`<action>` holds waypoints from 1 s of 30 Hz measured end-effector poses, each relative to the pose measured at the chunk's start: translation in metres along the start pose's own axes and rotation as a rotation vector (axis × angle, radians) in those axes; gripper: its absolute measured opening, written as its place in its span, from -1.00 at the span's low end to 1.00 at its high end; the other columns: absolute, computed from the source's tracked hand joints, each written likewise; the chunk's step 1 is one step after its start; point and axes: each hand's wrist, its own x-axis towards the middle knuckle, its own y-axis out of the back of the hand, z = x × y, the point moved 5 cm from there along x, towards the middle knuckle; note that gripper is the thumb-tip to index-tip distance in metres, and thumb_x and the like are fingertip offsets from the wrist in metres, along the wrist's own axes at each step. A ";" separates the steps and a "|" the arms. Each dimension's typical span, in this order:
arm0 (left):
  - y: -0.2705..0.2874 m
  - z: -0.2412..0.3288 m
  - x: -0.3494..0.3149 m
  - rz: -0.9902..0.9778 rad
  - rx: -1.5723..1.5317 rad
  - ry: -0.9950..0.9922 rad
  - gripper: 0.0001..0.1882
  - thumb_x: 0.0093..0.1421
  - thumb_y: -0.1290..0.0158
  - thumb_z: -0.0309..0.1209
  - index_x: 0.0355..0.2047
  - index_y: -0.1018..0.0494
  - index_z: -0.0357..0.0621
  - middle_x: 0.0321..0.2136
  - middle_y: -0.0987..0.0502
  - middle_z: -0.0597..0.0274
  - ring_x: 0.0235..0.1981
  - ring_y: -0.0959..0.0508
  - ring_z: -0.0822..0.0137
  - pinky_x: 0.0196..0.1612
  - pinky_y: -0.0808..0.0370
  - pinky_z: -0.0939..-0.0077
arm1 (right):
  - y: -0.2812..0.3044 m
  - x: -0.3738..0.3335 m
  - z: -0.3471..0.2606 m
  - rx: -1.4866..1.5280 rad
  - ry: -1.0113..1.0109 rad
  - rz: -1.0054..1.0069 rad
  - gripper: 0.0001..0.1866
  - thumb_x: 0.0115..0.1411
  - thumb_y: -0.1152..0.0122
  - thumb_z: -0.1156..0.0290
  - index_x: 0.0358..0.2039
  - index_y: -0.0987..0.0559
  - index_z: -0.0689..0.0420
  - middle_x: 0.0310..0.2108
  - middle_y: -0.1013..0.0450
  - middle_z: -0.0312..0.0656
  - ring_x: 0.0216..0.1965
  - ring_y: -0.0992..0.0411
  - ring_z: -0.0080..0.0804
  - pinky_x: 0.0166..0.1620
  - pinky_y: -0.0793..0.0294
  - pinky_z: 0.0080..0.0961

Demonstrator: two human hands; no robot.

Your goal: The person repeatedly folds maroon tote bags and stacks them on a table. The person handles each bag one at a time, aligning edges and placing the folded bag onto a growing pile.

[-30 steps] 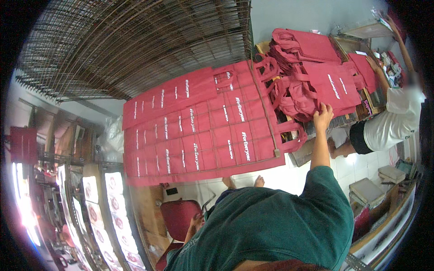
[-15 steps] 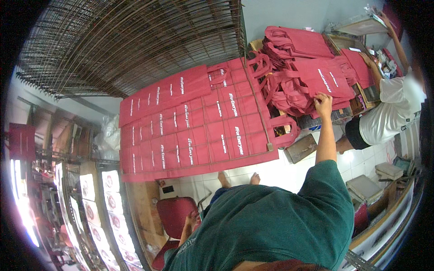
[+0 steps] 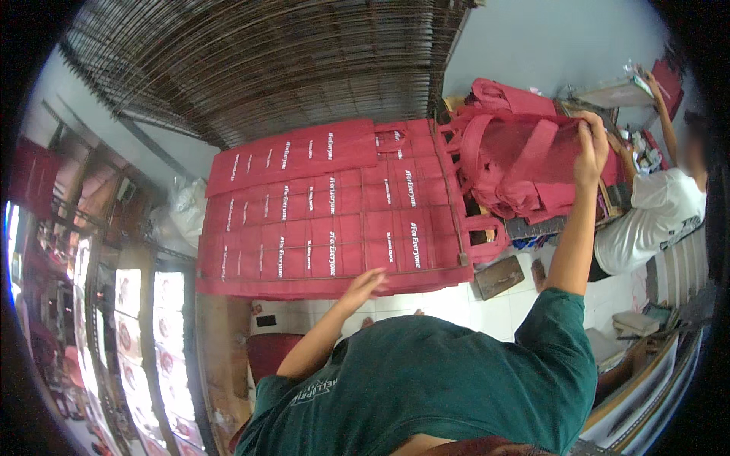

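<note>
My right hand is closed on the edge of a red cloth tote bag, raised above a pile of similar bags at the right. The bag's straps hang loose over the pile. My left hand is empty, its fingers stretched and slightly blurred, by the near edge of a wire rack. On this rack, red tote bags with white print lie flat in overlapping rows, the rack's wires crossing over them. Another printed bag lies on top along the far side.
Many wire racks are tilted up behind the bags. At the right a person in a white shirt works at a printing frame. A red chair stands by my left arm, and a brown case lies on the tiled floor.
My right hand has lifted a bag off the pile, from lying flat to raised. My left hand has come up from beside the chair to the rack's near edge.
</note>
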 end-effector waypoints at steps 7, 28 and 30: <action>-0.067 0.110 0.012 -0.815 -0.967 -0.045 0.16 -0.19 0.39 0.55 0.23 0.05 -0.08 0.15 -0.18 0.03 0.11 -0.25 -0.03 0.07 -0.25 -0.01 | -0.056 -0.008 -0.072 0.843 -0.008 -0.153 -0.80 0.19 0.04 0.34 -0.25 -0.35 0.20 -0.36 -0.28 -0.16 -0.31 -0.22 -0.38 -0.13 -0.20 -0.47; 0.025 0.089 -0.011 -0.112 -0.521 -0.071 -0.34 0.06 0.09 -0.54 0.20 -0.04 0.03 -0.05 -0.36 0.20 -0.20 -0.48 0.33 -0.51 -0.55 0.56 | -0.058 -0.355 -0.011 0.797 -1.558 0.048 -0.42 0.00 -0.15 0.30 0.06 -0.29 0.13 -0.04 -0.34 -0.12 -0.09 -0.34 -0.27 -0.08 -0.38 -0.35; 0.032 0.080 0.001 -0.124 -0.460 -0.020 -0.32 0.06 0.09 -0.53 0.22 -0.01 0.04 -0.04 -0.37 0.20 -0.19 -0.49 0.33 -0.51 -0.55 0.57 | -0.072 -0.351 -0.011 0.853 -1.579 -0.040 -0.44 -0.08 -0.12 0.42 0.02 -0.32 0.14 -0.11 -0.38 -0.15 -0.16 -0.37 -0.31 -0.11 -0.38 -0.40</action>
